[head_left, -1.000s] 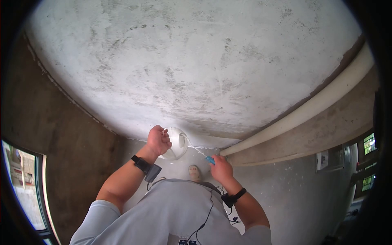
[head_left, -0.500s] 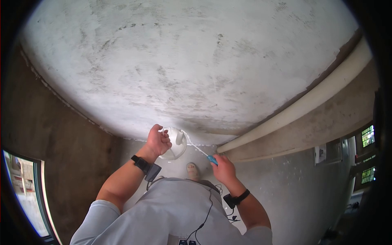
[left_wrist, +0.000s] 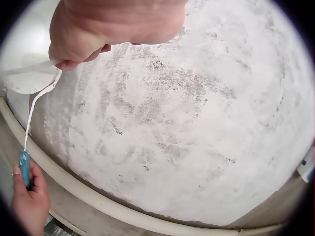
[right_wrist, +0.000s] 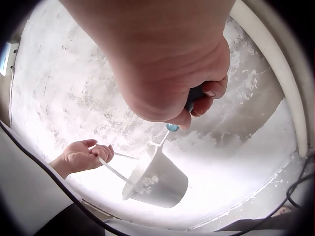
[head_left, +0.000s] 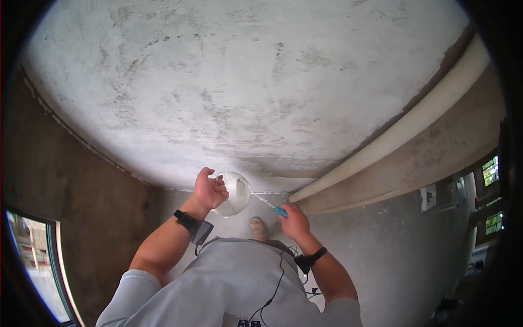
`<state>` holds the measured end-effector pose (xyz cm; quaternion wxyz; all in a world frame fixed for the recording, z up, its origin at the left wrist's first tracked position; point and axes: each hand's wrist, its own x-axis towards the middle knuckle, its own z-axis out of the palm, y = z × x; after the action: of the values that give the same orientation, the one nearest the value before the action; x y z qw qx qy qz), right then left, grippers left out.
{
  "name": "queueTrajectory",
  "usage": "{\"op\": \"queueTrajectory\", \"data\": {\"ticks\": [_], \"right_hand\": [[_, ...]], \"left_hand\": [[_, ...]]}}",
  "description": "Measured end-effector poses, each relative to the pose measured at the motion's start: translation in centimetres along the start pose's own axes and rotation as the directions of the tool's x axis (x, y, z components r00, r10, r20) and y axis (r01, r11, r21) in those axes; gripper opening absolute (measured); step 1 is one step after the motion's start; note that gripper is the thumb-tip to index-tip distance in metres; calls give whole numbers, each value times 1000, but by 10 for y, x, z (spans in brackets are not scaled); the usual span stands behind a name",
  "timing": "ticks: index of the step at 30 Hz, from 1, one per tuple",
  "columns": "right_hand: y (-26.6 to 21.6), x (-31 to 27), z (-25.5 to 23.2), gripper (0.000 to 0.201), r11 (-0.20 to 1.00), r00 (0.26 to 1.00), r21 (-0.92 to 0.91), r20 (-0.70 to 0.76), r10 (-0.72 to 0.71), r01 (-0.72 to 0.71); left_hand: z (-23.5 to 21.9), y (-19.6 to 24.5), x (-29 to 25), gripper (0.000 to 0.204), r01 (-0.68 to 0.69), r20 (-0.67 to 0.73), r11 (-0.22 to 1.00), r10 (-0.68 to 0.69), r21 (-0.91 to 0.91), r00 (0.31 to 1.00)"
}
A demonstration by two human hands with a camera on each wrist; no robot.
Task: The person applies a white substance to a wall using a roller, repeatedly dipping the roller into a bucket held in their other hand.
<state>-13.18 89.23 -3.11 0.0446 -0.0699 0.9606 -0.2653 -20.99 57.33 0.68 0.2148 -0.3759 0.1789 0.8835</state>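
Observation:
My left hand grips the handle of a white bucket, which hangs by the foot of the wall. White coating clings to the bucket's outside. In my right hand is the blue handle of what looks like a paint roller. Its thin frame, caked in white, runs from the handle over the bucket's rim. The roller's head is down inside the bucket and mostly hidden. In the right wrist view, curled fingers wrap the handle and the left hand holds the bucket's handle beyond.
A wall with patchy white coating rises in front. A thick pale pipe slants along its right side. The grey floor bears white spots. One sandal shows below the bucket. Black cables hang over the shirt.
The roller's head has shifted within the bucket and shows less now. My right hand moved slightly right, then back. The left hand keeps the bucket nearly still, and the head view has shifted slightly.

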Motion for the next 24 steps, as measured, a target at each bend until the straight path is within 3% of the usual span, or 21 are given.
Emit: {"op": "queueTrajectory", "data": {"ticks": [13,15,19,20,22,24], "right_hand": [[-3,-20,-21,27,997,994,30,-92,67,-64],[1,-22,-18,27,999,990,35,-136,22,-17],[-2,-36,-26,27,989,990,40,6,142,-142],[2,-40,-24,27,982,983,47,-26,183,-181],[9,-48,-18,27,979,978,64,86,190,-195],[11,-54,-18,27,972,973,59,58,225,-228]], "left_hand": [[16,-19,3,26,57,20,998,-57,29,998],[7,-19,13,27,78,90,996,-83,52,992],[23,-32,6,28,65,35,996,-67,54,997],[31,-38,-1,28,42,-20,997,-41,60,999],[33,-45,1,31,44,-23,996,-42,76,999],[39,-49,-1,31,57,-16,993,-56,99,998]]}}
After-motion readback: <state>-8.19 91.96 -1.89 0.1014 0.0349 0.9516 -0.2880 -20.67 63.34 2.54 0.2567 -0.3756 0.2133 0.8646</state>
